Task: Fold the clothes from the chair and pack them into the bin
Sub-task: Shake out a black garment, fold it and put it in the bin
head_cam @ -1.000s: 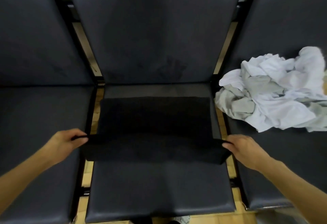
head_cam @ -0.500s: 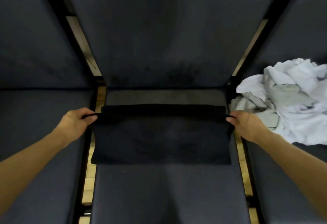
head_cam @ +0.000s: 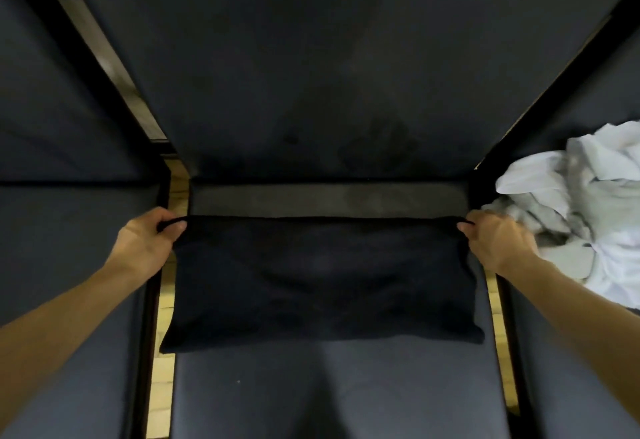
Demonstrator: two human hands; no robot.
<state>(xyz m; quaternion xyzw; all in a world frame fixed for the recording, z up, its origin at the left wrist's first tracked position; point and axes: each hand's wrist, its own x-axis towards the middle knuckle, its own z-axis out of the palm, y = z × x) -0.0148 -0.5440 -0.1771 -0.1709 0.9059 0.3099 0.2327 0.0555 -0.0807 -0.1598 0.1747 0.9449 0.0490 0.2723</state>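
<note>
Presently, the folded black fabric garment point(head_cam: 322, 279) is lying flat across the middle dark padded chair seat point(head_cam: 332, 393), doubled into a wide rectangle. The left hand point(head_cam: 147, 242) and right hand point(head_cam: 495, 241) are each pinching a far corner of it, the grip narrow on the cloth. By my judgement, one garment is lying part-folded and none is packed; further folding and the transfer are remaining. A crumpled heap of white and pale grey clothes point(head_cam: 581, 210) is waiting unfolded on the right-hand seat, partly cut off by the frame edge. No bin is showing in view. Black cloth is hiding its own layers.
</note>
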